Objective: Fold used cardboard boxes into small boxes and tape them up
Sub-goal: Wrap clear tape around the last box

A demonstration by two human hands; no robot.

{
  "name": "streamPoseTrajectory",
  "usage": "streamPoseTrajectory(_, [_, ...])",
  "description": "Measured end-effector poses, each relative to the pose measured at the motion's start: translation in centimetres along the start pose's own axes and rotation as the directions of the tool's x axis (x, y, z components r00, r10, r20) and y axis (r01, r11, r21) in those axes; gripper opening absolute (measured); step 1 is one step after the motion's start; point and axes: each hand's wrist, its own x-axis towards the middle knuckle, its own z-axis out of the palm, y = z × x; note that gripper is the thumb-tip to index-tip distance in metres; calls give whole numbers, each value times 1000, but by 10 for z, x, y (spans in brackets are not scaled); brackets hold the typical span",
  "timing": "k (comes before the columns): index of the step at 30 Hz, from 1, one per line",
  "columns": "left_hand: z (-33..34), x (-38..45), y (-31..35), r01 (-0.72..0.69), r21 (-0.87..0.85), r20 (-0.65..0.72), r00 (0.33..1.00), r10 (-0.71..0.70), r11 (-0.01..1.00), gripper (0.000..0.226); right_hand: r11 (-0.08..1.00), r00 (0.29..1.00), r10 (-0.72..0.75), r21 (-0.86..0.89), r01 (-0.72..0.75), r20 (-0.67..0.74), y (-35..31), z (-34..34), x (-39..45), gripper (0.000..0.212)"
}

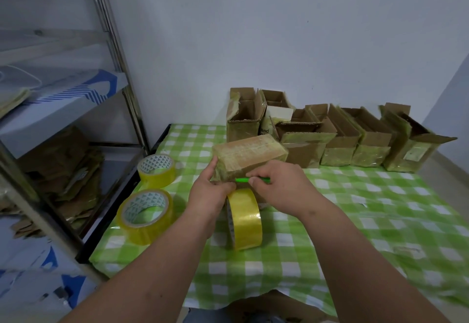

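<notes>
A small closed cardboard box [250,156], wrapped in clear yellowish tape, stands in the middle of the checked table. My left hand [210,192] grips its near left corner, thumb up along the side. My right hand [281,187] holds a thin green tool [247,180] against the box's near face. A yellow tape roll [245,218] stands on edge just below both hands, close to the box. Whether a strip of tape runs from the roll to the box is hard to tell.
Two more yellow tape rolls [144,216] [156,170] lie flat at the table's left. A row of several open cardboard boxes [340,142] lines the back. A metal shelf [58,122] with flattened cardboard [68,173] stands left. The green-white tablecloth [355,234] covers the table.
</notes>
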Motion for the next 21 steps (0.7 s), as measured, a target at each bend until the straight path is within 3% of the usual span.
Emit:
streamPoseTrajectory(3, [-1, 0, 0, -7, 11, 2, 1000, 7, 1000, 82, 997, 1000, -16, -71, 16, -5, -1, 0, 3, 27])
streamPoseTrajectory(21, [-1, -1, 6, -9, 65, 26, 1000, 7, 998, 82, 989, 995, -98, -114, 96, -16, 1, 18, 23, 24])
